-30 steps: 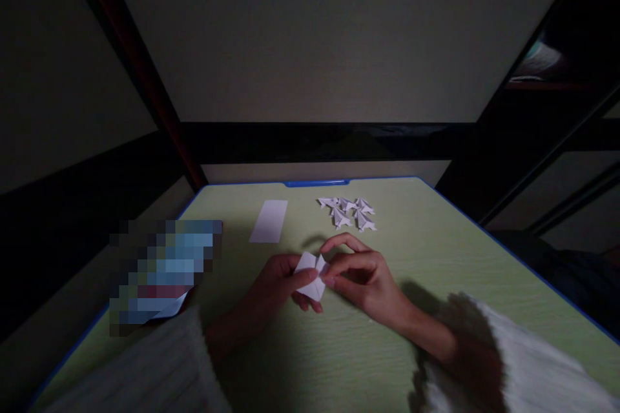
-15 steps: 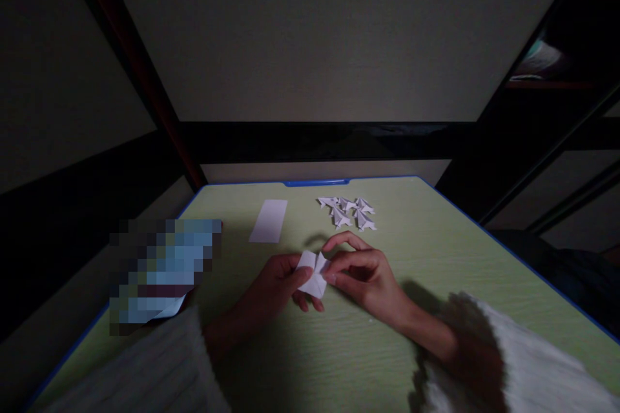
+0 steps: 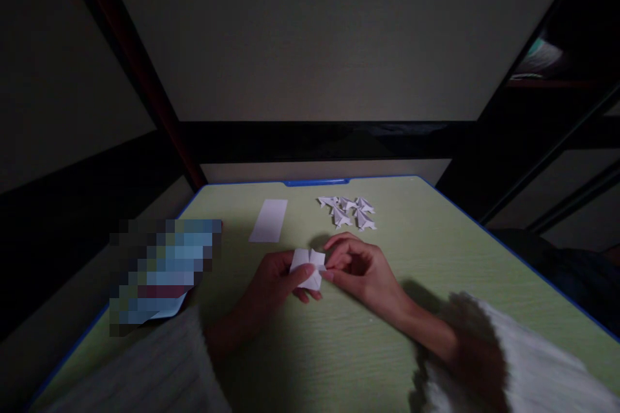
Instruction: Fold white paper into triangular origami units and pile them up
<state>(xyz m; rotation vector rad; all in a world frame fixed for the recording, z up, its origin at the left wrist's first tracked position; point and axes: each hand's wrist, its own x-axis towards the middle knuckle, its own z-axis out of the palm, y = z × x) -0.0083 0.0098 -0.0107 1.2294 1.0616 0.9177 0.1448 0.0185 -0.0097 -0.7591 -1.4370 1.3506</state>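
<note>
A small, partly folded white paper piece (image 3: 307, 266) is held just above the green table (image 3: 436, 258) between both hands. My left hand (image 3: 271, 284) grips its left side with thumb and fingers closed. Pinching the right edge is my right hand (image 3: 361, 271), fingers curled. Both wrists wear pale knitted sleeves. A flat white paper strip (image 3: 269, 220) lies beyond my left hand. Several finished white folded paper figures (image 3: 349, 212) are clustered at the back of the table, beyond my right hand.
A blurred-out blue and red object (image 3: 165, 271) sits on the table's left edge. The table has a blue rim (image 3: 316, 182). Dark wooden beams and a pale wall stand behind it. The room is dim.
Both hands and the paper piece have shifted slightly left and away from me. My right fingers have curled in closer on the paper's edge.
</note>
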